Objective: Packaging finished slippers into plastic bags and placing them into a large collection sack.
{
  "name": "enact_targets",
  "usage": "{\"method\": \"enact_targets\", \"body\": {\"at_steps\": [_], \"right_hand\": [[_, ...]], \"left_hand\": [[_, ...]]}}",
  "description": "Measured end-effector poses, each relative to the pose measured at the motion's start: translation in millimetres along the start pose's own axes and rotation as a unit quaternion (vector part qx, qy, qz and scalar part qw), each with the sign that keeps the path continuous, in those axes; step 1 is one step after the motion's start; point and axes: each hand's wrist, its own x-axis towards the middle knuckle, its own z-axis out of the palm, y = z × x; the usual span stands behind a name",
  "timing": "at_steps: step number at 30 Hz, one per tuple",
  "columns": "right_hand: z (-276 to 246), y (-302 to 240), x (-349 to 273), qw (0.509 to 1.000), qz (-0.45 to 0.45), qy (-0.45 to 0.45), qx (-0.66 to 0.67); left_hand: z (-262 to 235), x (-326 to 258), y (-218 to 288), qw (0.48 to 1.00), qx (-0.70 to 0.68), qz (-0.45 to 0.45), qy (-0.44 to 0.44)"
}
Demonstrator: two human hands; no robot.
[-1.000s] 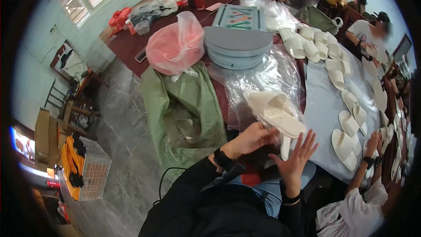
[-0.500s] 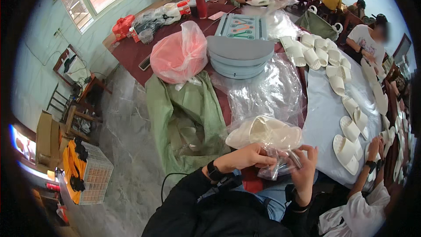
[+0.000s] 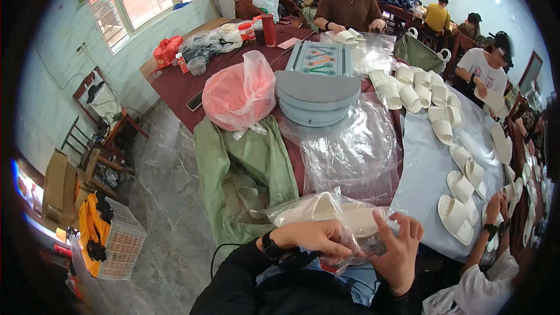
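A pair of white slippers [image 3: 359, 220] lies inside a clear plastic bag [image 3: 349, 238] just in front of my body. My left hand [image 3: 315, 237] is closed on the near side of the bag, with the fingers partly hidden behind crumpled film. At the bag's right end is my right hand [image 3: 399, 252], its thumb and fingers spread apart, the thumb against the bag by a slipper's end. Under the bag, a green woven sack [image 3: 242, 166] hangs at the table's near left. A stack of clear plastic bags [image 3: 353, 149] lies beyond the slippers.
Rows of white slippers [image 3: 456, 217] line the pale sheet [image 3: 423, 166] on the right. A grey-blue rounded case [image 3: 318, 96] and a pink-filled bag [image 3: 239, 90] stand farther back. Co-workers' hands [image 3: 496, 207] are at right; another person [image 3: 350, 9] stands opposite. A crate [image 3: 122, 242] sits left.
The bagged slippers have shifted left and nearer to me. My right hand's fingers have spread from a pinch on the bag's film. The head view has tilted up slightly.
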Motion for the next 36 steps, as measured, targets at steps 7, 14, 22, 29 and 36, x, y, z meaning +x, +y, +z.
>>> {"method": "enact_targets", "body": {"at_steps": [7,14,22,29,36], "right_hand": [[22.1,4.5,0.0,0.992,-0.083,0.051,0.080],[39.6,16.0,2.9,0.970,-0.026,0.198,0.136],[72.4,26.9,8.5,0.903,-0.040,0.328,0.275],[95.3,-40.9,56.1,0.818,-0.188,0.386,0.383],[163.6,-118.1,87.1,0.765,-0.139,0.263,0.572]], "left_hand": [[6.5,-9.9,16.7,0.989,0.056,-0.018,0.136],[10.6,-42.9,42.5,0.939,0.117,0.013,0.324],[-107.6,-143.7,-39.8,0.313,0.441,-0.057,0.839],[-129.8,-193.6,-119.8,0.281,0.252,-0.444,0.812],[-157.0,-314.1,-199.2,0.290,0.115,-0.085,0.946]]}}
